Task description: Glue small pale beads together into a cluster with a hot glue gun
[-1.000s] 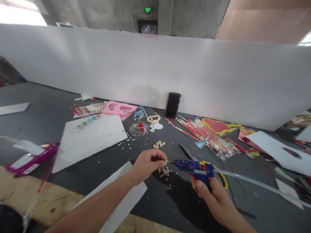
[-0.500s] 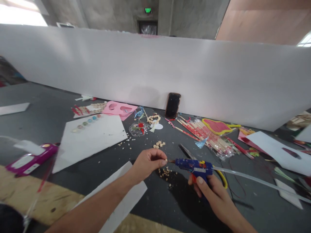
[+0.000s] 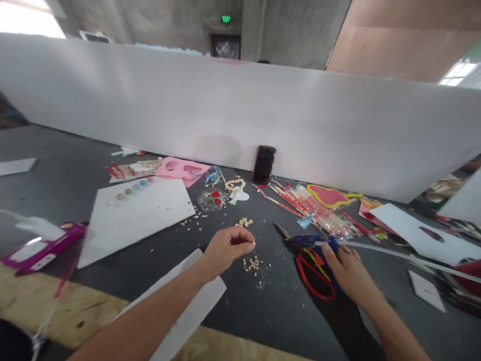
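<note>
My left hand (image 3: 227, 249) is pinched shut on a small pale bead (image 3: 253, 244) held at the fingertips, above the dark table. Just below it lies a scatter of similar beads (image 3: 251, 264). My right hand (image 3: 347, 268) rests over a blue hot glue gun (image 3: 307, 241), now low against the table, its handle mostly hidden by my fingers. A long clear glue stick (image 3: 379, 255) runs right from the gun. Red-handled scissors (image 3: 313, 277) lie beneath and beside the gun, their blades (image 3: 281, 230) pointing up and left.
A phone (image 3: 264, 164) leans upright against a white partition (image 3: 240, 110). On the dark table lie a white card (image 3: 150, 215) with coloured beads, pink cutout card (image 3: 180, 169), a bagged bundle of red-and-wood sticks (image 3: 311, 210), and a purple case (image 3: 41, 245).
My right hand has lowered the glue gun from above the table onto the scissors, and the gun now points left, away from my left fingertips. My left hand has barely moved.
</note>
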The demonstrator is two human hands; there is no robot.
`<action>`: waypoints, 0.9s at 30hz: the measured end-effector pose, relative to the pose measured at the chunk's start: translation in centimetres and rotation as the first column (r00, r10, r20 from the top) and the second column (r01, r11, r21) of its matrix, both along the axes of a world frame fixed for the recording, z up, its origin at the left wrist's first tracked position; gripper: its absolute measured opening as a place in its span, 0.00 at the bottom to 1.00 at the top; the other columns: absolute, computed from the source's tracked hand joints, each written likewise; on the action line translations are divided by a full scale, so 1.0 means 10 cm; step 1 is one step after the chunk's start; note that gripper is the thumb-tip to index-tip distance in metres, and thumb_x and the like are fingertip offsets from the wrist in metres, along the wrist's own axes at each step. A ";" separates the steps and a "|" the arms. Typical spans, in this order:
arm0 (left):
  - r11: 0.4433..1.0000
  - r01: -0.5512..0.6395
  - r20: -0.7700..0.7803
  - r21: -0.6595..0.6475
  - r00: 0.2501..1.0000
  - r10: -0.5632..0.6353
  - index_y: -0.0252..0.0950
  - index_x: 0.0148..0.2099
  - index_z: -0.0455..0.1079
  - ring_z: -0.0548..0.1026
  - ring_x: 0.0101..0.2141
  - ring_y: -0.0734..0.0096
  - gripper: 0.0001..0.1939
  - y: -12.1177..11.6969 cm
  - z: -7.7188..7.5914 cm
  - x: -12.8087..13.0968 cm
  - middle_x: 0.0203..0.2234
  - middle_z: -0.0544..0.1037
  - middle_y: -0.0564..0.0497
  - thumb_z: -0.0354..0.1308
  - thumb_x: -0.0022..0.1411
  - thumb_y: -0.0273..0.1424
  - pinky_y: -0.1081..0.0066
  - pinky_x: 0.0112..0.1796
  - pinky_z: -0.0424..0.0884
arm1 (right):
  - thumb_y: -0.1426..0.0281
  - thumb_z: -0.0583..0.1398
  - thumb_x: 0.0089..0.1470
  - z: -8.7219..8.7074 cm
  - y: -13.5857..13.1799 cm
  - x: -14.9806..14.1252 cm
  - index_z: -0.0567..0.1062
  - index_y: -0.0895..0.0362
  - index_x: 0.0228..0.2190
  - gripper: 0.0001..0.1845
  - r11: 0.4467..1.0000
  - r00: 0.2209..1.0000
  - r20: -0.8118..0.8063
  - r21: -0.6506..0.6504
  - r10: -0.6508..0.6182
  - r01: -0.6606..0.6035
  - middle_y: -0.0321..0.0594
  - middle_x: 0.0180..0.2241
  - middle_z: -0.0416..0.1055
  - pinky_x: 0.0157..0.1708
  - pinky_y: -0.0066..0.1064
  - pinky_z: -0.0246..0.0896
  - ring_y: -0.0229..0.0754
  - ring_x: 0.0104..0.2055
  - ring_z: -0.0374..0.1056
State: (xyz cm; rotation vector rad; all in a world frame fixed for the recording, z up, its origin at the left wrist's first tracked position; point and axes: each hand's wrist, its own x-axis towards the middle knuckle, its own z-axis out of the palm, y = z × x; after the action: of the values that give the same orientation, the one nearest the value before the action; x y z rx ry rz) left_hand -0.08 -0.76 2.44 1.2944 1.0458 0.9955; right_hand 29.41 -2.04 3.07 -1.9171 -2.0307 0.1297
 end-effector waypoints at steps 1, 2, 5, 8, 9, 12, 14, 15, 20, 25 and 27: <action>1.000 -0.004 0.006 0.002 1.000 0.003 0.34 0.30 0.70 0.67 0.25 0.77 0.09 0.01 0.00 0.00 0.23 0.72 0.54 0.61 0.47 0.34 0.76 0.30 0.63 | 0.55 0.42 0.55 -0.02 0.02 0.02 0.70 0.55 0.21 0.26 1.000 0.999 0.053 -0.010 -0.005 0.005 0.46 0.28 0.72 0.41 0.41 0.58 0.50 0.38 0.67; 1.000 -0.007 0.012 0.006 1.000 0.007 0.35 0.30 0.70 0.67 0.25 0.77 0.09 0.01 0.00 -0.01 0.23 0.72 0.55 0.61 0.47 0.34 0.76 0.30 0.63 | 0.55 0.42 0.56 -0.02 0.02 0.03 0.70 0.55 0.21 0.26 1.000 0.997 0.079 -0.022 -0.010 0.012 0.46 0.27 0.72 0.40 0.41 0.58 0.50 0.38 0.68; 1.000 -0.014 0.034 0.022 0.999 0.013 0.35 0.30 0.70 0.68 0.25 0.77 0.08 0.02 0.00 -0.02 0.23 0.72 0.55 0.61 0.46 0.33 0.76 0.31 0.63 | 0.54 0.42 0.56 0.03 0.01 0.02 0.69 0.54 0.20 0.26 0.996 0.995 0.095 -0.077 -0.038 0.045 0.47 0.24 0.72 0.33 0.39 0.60 0.51 0.33 0.70; 0.999 -0.014 0.053 0.035 0.999 0.012 0.34 0.30 0.70 0.67 0.25 0.77 0.08 0.03 0.00 -0.03 0.23 0.72 0.55 0.61 0.47 0.33 0.76 0.31 0.63 | 0.51 0.43 0.54 0.17 -0.03 0.01 0.68 0.53 0.19 0.27 0.957 0.969 0.182 -0.205 -0.169 0.205 0.47 0.24 0.73 0.26 0.39 0.59 0.53 0.30 0.70; 0.999 -0.015 0.060 0.037 0.998 0.012 0.34 0.30 0.70 0.67 0.25 0.77 0.08 0.03 0.00 -0.03 0.23 0.72 0.55 0.61 0.47 0.33 0.76 0.31 0.63 | 0.51 0.43 0.54 0.21 -0.05 0.00 0.68 0.53 0.19 0.26 0.943 0.952 0.222 -0.212 -0.209 0.256 0.47 0.25 0.73 0.25 0.39 0.58 0.54 0.30 0.70; 0.999 -0.011 0.084 0.040 0.996 0.007 0.34 0.30 0.70 0.67 0.25 0.77 0.08 0.02 0.02 -0.03 0.23 0.72 0.54 0.61 0.47 0.32 0.76 0.30 0.62 | 0.55 0.47 0.53 0.31 -0.12 -0.10 0.69 0.53 0.26 0.18 0.975 0.952 0.253 -0.088 -0.174 0.202 0.47 0.32 0.72 0.27 0.39 0.58 0.54 0.33 0.70; 0.999 0.002 0.099 0.038 0.995 -0.005 0.33 0.30 0.70 0.67 0.26 0.77 0.08 0.02 0.03 -0.02 0.24 0.71 0.54 0.61 0.47 0.31 0.77 0.31 0.62 | 0.61 0.49 0.54 0.34 -0.18 -0.25 0.69 0.53 0.31 0.12 0.999 0.982 0.188 -0.047 -0.014 0.023 0.45 0.35 0.72 0.30 0.37 0.59 0.49 0.34 0.69; 0.999 0.009 0.107 0.036 0.994 -0.013 0.33 0.30 0.70 0.66 0.26 0.78 0.07 0.01 0.03 -0.02 0.24 0.71 0.54 0.61 0.47 0.31 0.77 0.31 0.62 | 0.63 0.50 0.54 0.34 -0.21 -0.35 0.68 0.53 0.33 0.10 0.995 0.987 0.134 -0.067 0.084 -0.075 0.44 0.35 0.71 0.30 0.35 0.60 0.46 0.33 0.69; 0.999 0.025 0.135 0.036 0.990 -0.029 0.32 0.31 0.70 0.66 0.26 0.78 0.07 0.00 0.04 -0.02 0.24 0.70 0.54 0.61 0.47 0.30 0.78 0.30 0.61 | 0.73 0.52 0.52 0.28 -0.37 -0.89 0.70 0.53 0.32 0.08 0.871 0.899 -0.067 -0.224 0.433 -0.437 0.38 0.32 0.72 0.33 0.29 0.59 0.42 0.35 0.68; 0.999 0.021 0.153 0.035 0.988 -0.026 0.32 0.30 0.70 0.66 0.26 0.77 0.08 0.01 0.03 -0.02 0.23 0.71 0.54 0.62 0.46 0.30 0.77 0.30 0.61 | 0.71 0.54 0.51 0.17 -0.39 -1.12 0.71 0.55 0.29 0.06 0.873 0.916 -0.033 -0.288 0.401 -0.393 0.38 0.31 0.71 0.31 0.26 0.56 0.39 0.33 0.67; 0.999 0.026 0.149 0.040 0.988 -0.031 0.32 0.30 0.70 0.66 0.26 0.78 0.08 0.01 0.01 -0.01 0.24 0.71 0.54 0.61 0.47 0.30 0.78 0.30 0.61 | 0.68 0.55 0.51 0.11 -0.38 -1.16 0.71 0.54 0.29 0.06 0.887 0.926 0.012 -0.289 0.378 -0.359 0.38 0.31 0.72 0.29 0.26 0.55 0.39 0.31 0.67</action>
State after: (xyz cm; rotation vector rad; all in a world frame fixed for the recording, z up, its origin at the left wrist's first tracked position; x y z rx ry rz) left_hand -0.20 -0.68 2.59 1.2417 0.8956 1.0775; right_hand 17.84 -5.86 4.19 -1.6753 -2.5228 0.4780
